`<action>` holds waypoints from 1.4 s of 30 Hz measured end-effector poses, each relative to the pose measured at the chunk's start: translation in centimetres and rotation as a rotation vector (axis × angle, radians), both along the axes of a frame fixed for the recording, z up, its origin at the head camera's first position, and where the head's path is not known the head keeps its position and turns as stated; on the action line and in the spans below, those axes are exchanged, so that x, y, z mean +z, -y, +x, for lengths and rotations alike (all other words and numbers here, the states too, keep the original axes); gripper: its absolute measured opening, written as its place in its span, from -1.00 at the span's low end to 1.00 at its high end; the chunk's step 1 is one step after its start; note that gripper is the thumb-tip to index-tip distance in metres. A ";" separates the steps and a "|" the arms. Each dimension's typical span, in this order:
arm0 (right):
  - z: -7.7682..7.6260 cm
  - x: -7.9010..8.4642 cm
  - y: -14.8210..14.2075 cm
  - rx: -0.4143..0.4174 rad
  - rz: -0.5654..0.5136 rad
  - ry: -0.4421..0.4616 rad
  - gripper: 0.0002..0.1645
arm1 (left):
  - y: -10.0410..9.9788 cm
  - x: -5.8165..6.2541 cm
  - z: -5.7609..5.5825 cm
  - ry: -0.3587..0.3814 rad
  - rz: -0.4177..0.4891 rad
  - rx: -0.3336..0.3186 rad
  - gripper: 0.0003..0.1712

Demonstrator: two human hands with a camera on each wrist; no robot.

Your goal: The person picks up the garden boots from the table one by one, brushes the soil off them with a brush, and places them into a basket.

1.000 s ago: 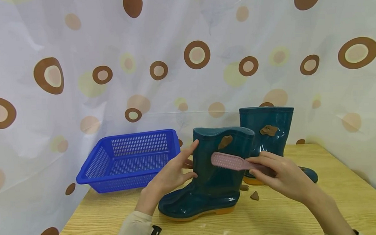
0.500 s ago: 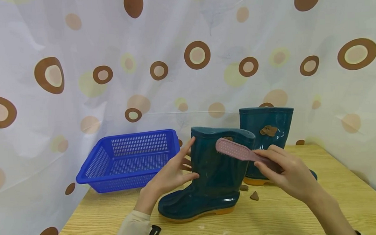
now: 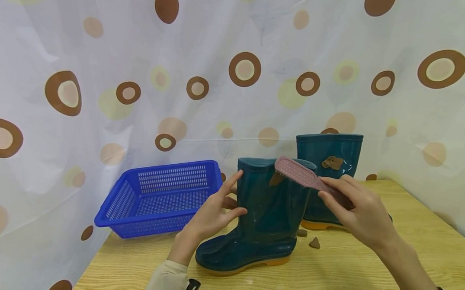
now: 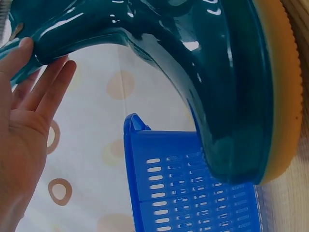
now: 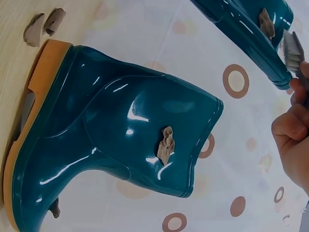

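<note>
A dark green rain boot point(image 3: 255, 230) stands upright on the table, toe to the left. My left hand point(image 3: 210, 215) holds the front of its shaft, thumb on the near side and fingers reaching behind; the left wrist view shows the thumb point(image 4: 21, 50) on the boot. A pink brush point(image 3: 296, 171) is gripped by its handle in my right hand point(image 3: 362, 215). Its bristles point down-left beside a brown mud patch point(image 3: 276, 179) below the boot's rim. In the right wrist view the bristles point(image 5: 292, 50) sit close to that patch point(image 5: 266, 24).
Behind to the right stands a second green boot point(image 3: 328, 147) with a mud patch point(image 3: 332, 162) on its shaft. Two brown lumps, one a small mud piece point(image 3: 314, 243), lie by the near boot's heel. A blue plastic basket point(image 3: 142, 219) stands at left, before a spotted curtain point(image 3: 212, 33).
My right hand has moved the brush up and to the right along the boot shaft, from below the mud patch to beside it near the rim. The left hand stays on the boot.
</note>
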State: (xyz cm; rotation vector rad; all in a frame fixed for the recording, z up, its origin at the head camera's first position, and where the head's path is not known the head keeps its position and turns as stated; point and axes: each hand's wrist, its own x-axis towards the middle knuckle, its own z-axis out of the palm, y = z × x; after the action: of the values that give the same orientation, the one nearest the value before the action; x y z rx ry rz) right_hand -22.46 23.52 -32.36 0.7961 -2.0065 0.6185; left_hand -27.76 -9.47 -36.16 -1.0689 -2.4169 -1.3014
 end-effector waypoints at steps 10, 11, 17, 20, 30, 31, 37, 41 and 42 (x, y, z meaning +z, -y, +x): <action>0.3 0.2 0.3 -0.049 0.057 0.045 -0.49 | -0.1 0.0 -0.1 -0.004 0.040 -0.012 -0.01; 0.3 0.2 0.3 -0.049 0.062 0.049 -0.50 | -0.1 0.0 -0.1 -0.006 0.041 -0.012 -0.02; 0.2 -0.1 0.5 -0.018 0.066 0.095 -0.58 | -0.1 0.1 0.0 -0.018 0.049 -0.006 -0.03; 0.2 -0.2 0.5 -0.016 0.077 0.113 -0.62 | -0.1 0.1 0.0 -0.024 0.048 -0.003 -0.04; 0.1 -0.3 0.7 -0.031 0.126 0.151 -0.66 | 0.0 0.0 -0.2 -0.031 0.047 0.017 -0.05; 0.1 -0.2 0.7 -0.028 0.131 0.152 -0.66 | 0.1 -0.1 -0.2 -0.030 0.048 0.019 -0.05; 0.2 0.0 0.6 0.019 0.106 0.106 -0.59 | 0.1 -0.1 -0.3 -0.028 0.052 0.026 -0.06; 0.3 0.1 0.6 0.018 0.090 0.050 -0.53 | 0.0 -0.1 -0.3 -0.038 0.055 0.013 -0.08; 0.3 0.1 0.6 0.013 0.092 0.040 -0.52 | -0.1 -0.1 -0.3 -0.038 0.055 0.010 -0.08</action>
State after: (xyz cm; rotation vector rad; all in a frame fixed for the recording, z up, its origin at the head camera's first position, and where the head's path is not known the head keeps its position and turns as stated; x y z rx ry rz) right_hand -22.13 22.93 -32.22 0.8581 -2.0797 0.5570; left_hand -28.11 -9.37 -36.21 -1.0564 -2.3419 -1.3236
